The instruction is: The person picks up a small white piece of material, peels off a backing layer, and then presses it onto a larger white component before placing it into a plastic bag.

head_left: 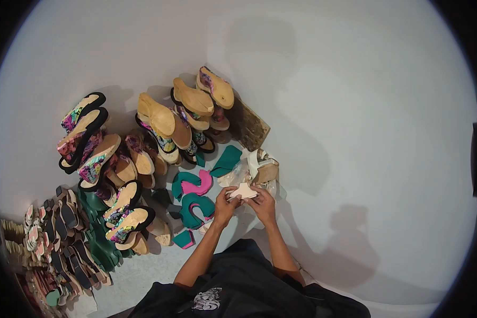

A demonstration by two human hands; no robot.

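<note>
Between both hands is a cream-coloured cut piece [244, 191], flared at the bottom with a narrower top; it looks like a shoe part. My left hand [226, 206] pinches its left end, and my right hand [263, 204] grips the right end. Just beyond my hands lies a clear plastic bag [241, 174] beside a white-strapped item [259, 164]. Left of my left hand are a curved teal piece [190, 214] and a curved pink piece [200, 183]. A flat teal piece [226, 161] lies farther back.
Stacked sandals with patterned straps [161, 114] stand along the wall at left, some on wooden-looking shoe lasts [193, 97]. A brown board [252, 127] leans in the corner. Dark soles [69, 217] and green pieces [103, 244] pile up at lower left. A white wall [387, 132] rises at right.
</note>
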